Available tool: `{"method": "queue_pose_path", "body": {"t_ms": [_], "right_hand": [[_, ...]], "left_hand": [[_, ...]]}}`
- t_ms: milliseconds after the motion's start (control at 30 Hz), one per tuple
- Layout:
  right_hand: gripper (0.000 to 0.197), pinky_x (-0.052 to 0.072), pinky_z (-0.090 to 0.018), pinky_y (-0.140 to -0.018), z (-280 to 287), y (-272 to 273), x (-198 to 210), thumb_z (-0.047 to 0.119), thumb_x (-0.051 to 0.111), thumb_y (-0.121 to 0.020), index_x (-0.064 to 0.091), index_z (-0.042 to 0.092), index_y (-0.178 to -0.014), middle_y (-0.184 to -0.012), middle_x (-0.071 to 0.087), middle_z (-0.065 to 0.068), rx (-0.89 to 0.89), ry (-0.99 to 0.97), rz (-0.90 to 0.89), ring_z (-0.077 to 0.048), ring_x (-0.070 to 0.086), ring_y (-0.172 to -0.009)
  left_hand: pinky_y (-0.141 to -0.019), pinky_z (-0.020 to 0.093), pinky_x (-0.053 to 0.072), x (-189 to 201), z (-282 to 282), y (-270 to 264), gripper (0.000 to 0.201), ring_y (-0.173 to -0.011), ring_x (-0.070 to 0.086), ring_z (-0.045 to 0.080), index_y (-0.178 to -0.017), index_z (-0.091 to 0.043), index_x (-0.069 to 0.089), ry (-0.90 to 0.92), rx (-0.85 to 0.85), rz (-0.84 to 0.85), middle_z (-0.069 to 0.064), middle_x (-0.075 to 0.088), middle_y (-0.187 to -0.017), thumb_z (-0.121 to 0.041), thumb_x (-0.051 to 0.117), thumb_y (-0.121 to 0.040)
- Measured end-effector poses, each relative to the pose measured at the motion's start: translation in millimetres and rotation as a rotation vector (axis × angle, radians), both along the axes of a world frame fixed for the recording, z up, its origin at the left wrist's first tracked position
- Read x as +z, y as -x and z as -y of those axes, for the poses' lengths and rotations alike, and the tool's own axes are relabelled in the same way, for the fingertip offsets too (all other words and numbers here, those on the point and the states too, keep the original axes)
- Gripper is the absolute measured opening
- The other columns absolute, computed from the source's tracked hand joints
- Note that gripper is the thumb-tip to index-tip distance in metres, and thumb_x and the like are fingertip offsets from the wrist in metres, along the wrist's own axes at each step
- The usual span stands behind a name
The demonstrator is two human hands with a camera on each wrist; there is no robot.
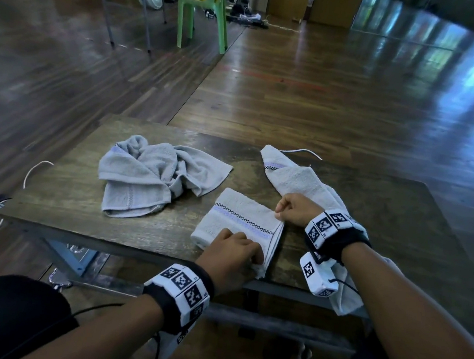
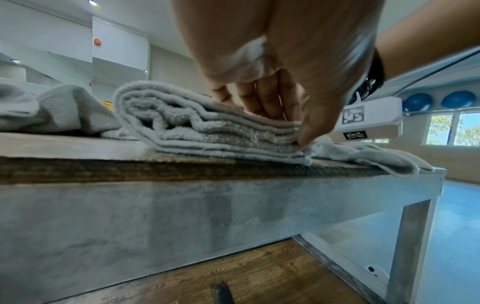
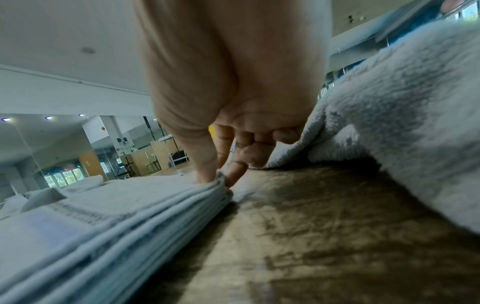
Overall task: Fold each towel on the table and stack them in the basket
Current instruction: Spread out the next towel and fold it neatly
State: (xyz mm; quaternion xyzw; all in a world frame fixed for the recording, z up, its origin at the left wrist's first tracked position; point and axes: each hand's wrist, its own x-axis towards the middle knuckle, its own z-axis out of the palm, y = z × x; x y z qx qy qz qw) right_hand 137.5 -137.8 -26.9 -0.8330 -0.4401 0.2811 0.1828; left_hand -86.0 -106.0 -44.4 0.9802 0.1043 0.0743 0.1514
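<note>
Folded towel (image 1: 239, 224), grey, striped band, lies flat at table's 6 o'clock edge. Crumpled towel (image 1: 153, 175) at 9 o'clock. Third towel (image 1: 298, 177) sprawls 3 o'clock, overhanging.

Both forearms reach forward with tag-covered bands on the wrists — left hand (image 1: 232, 252) knuckles up, its fingers (image 2: 270, 102) laid over the folded towel (image 1: 239, 224) with thumb at the near corner, right hand (image 1: 297, 208) curled, pinching the far corner.

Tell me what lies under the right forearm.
An unfolded grey towel runs beneath the right forearm and droops over the table edge near the person. Its middle stretch is hidden by the arm and wrist camera; nothing else shows there.
</note>
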Motion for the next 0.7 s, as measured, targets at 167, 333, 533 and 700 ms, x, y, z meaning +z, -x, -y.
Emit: {"method": "queue_pose_path", "body": {"t_ms": [167, 333, 533, 700], "right_hand": [[0.019, 0.042, -0.036, -0.088, 4, -4, -2, 0.028, 0.072, -0.078, 0.053, 0.024, -0.075, -0.075, 0.055, 0.013, -0.061, 0.042, 0.120, -0.013, 0.055, -0.083], [0.008, 0.034, -0.041, -0.097, 11, 17, 18, 0.024, 0.055, -0.086, 0.053, 0.026, -0.078, -0.081, 0.059, 0.013, 0.055, 0.000, 0.364, -0.015, 0.056, -0.092], [0.025, 0.037, -0.037, -0.092, 38, 75, 30, 0.024, 0.049, -0.089, 0.062, 0.030, -0.109, -0.097, 0.057, 0.004, 0.491, 0.049, 0.305, -0.013, 0.055, -0.095], [0.036, 0.031, -0.038, -0.091, 66, 92, 17, 0.039, 0.036, -0.095, 0.049, 0.038, -0.129, -0.114, 0.051, -0.004, 0.538, 0.145, 0.470, -0.021, 0.045, -0.111]], "left_hand": [[-0.086, 0.029, 0.034, 6, -4, 1, 0.022, -0.098, 0.052, 0.012, -0.100, -0.027, 0.060, 0.069, -0.018, -0.020, -0.011, 0.065, -0.099, -0.035, 0.058, -0.079], [-0.101, 0.035, 0.029, 27, -47, -5, 0.027, -0.114, 0.049, 0.015, -0.112, -0.025, 0.057, 0.025, 0.173, -0.048, -0.005, 0.059, -0.119, -0.036, 0.050, -0.089], [-0.107, 0.041, 0.022, 26, -82, -8, 0.040, -0.135, 0.031, 0.016, -0.134, -0.029, 0.042, -0.032, 0.205, -0.280, -0.010, 0.033, -0.149, -0.028, 0.040, -0.093], [-0.104, 0.040, 0.027, 13, -83, -5, 0.046, -0.134, 0.031, 0.017, -0.140, -0.031, 0.032, -0.093, 0.215, -0.318, -0.007, 0.035, -0.147, -0.042, 0.035, -0.095]]}}
